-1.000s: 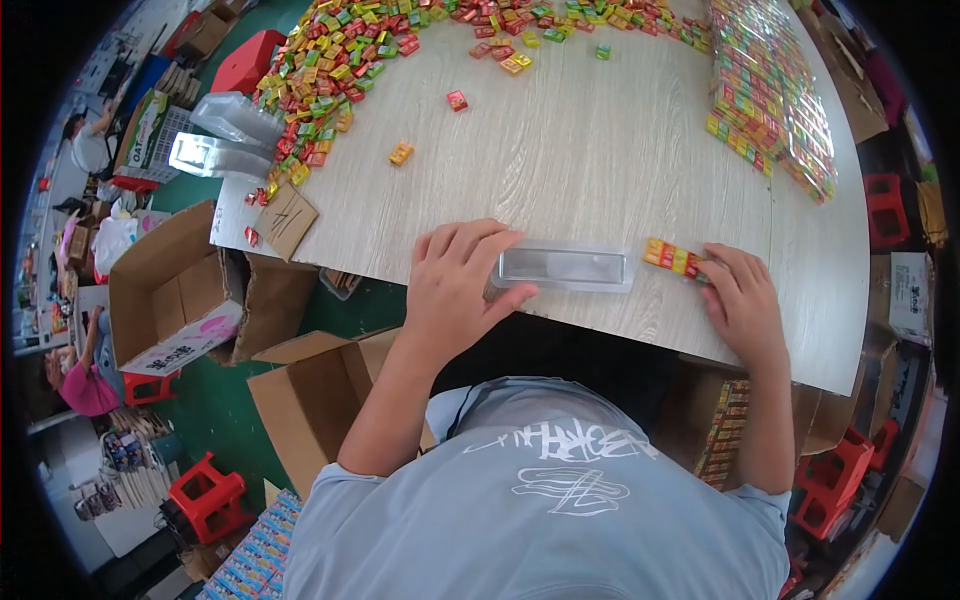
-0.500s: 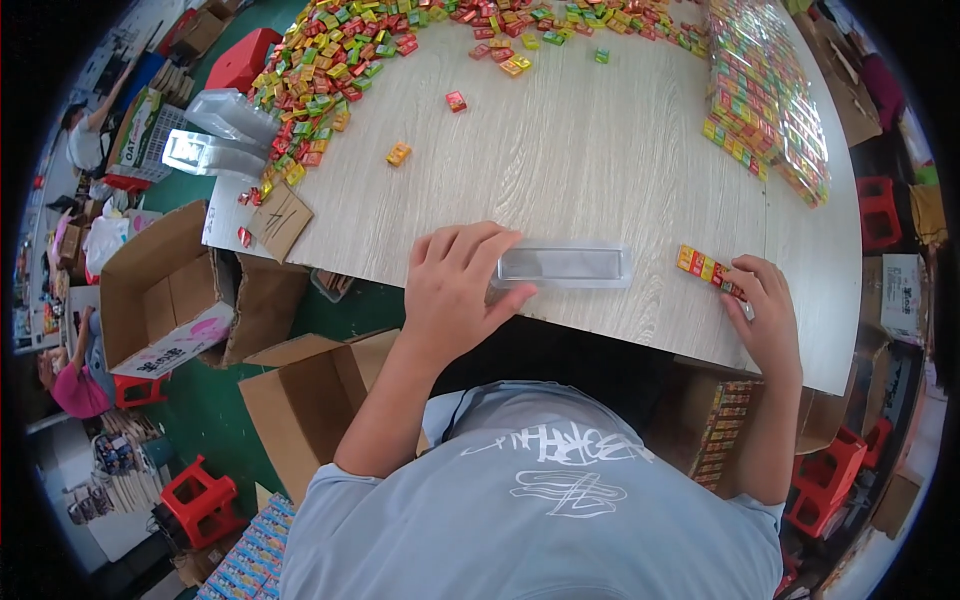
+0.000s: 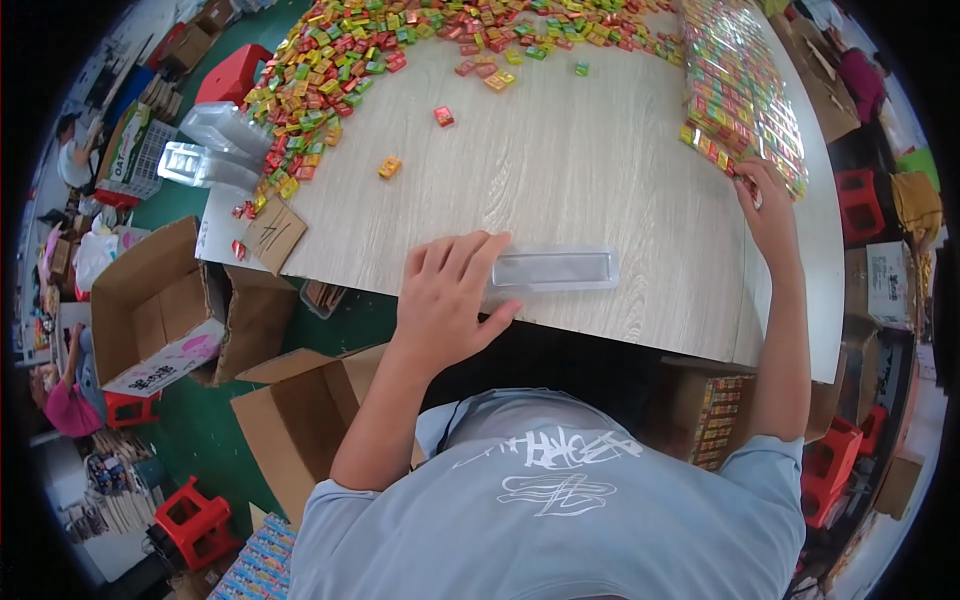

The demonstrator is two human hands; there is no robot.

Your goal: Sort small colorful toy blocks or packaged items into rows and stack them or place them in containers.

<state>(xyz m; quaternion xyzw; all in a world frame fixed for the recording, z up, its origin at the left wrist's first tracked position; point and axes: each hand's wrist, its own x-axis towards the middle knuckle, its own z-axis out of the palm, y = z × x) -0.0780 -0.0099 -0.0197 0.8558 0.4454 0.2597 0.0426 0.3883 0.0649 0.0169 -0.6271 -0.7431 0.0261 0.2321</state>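
Note:
My left hand point(image 3: 450, 300) grips the left end of a clear plastic tray point(image 3: 555, 268) near the table's front edge, fingers on the far side and thumb on the near side. The tray is long, narrow and looks bare inside. My right hand point(image 3: 768, 205) reaches to the front of a shiny wrapped stack point(image 3: 735, 95) of small colourful boxes at the far right. Its fingers are curled together by a row of small boxes point(image 3: 706, 148) along the stack's front. A bit of red shows at the fingertips, but what they hold is mostly hidden.
Loose small boxes point(image 3: 350, 60) in red, yellow and green spread over the far left and back. A red box point(image 3: 443, 117) and an orange box point(image 3: 389, 167) lie apart. Clear trays point(image 3: 215, 150) and a cardboard piece point(image 3: 275, 235) sit at the left edge. Open cartons point(image 3: 300, 400) stand below.
My right hand has moved away from me to the stack's front. The short row of boxes it held near the table's right front no longer shows there. My left hand stays on the tray.

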